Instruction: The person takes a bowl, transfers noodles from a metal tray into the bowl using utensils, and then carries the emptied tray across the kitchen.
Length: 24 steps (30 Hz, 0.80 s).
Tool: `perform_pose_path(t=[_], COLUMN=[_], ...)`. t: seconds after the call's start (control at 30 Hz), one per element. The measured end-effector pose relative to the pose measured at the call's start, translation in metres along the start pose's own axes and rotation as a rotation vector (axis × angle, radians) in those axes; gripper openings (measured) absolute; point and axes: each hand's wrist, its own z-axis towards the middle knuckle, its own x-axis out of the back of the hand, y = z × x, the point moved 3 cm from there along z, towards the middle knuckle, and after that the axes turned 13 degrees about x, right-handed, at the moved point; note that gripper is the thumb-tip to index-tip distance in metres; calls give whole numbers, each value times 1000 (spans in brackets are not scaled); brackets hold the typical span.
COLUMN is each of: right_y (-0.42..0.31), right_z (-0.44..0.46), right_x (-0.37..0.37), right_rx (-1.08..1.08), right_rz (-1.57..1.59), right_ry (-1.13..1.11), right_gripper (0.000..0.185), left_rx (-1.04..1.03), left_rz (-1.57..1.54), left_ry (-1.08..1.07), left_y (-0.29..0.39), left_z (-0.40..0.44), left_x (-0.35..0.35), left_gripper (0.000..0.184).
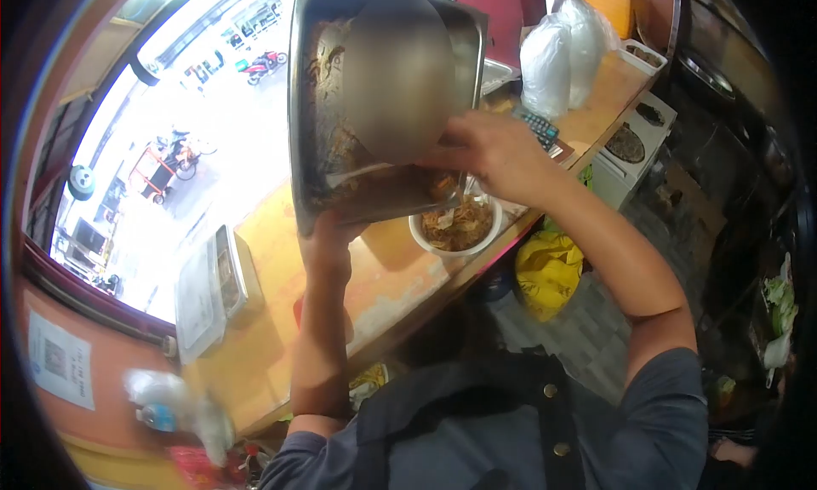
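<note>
A deep metal tray (301, 107) is held up and tilted, with brown food remains on its inner surface. My left hand (328, 234) grips its lower left corner from below. My right hand (485, 154) is closed at the tray's right side, around the handle of what looks like a light spatula (349, 177) inside the tray. A blurred patch hides much of the tray's inside. Below the tray's lower right corner, a round white bowl (459, 250) of shredded brown food rests on the wooden counter (387, 273).
A lidded container (223, 277) stands on the counter at left. Beyond my right hand are a calculator (538, 128), filled plastic bags (553, 60) and a small food tray (642, 57). A yellow bag (549, 273) lies below the counter's edge, near a white stove (634, 145).
</note>
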Motion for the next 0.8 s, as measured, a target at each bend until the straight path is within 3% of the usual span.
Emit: perform_pose_path(t=[0.13, 0.33, 0.53, 0.63, 0.8], right_y=[27, 25, 42, 32, 27], right_z=[-20, 7, -23, -16, -24], right_x=[19, -6, 29, 23, 0], right_rx=[13, -133, -197, -226, -246], right_rz=[3, 169, 91, 88, -1], right_ry=[-133, 31, -260, -104, -157], right_gripper=[44, 54, 48, 44, 43], left_rx=[13, -18, -26, -18, -15], left_rz=[-17, 127, 54, 127, 88], left_ry=[0, 16, 1, 42, 60], left_y=[2, 3, 4, 3, 1], left_z=[-2, 3, -2, 0, 0], left_x=[4, 7, 12, 15, 12], left_gripper=[48, 50, 52, 52, 51])
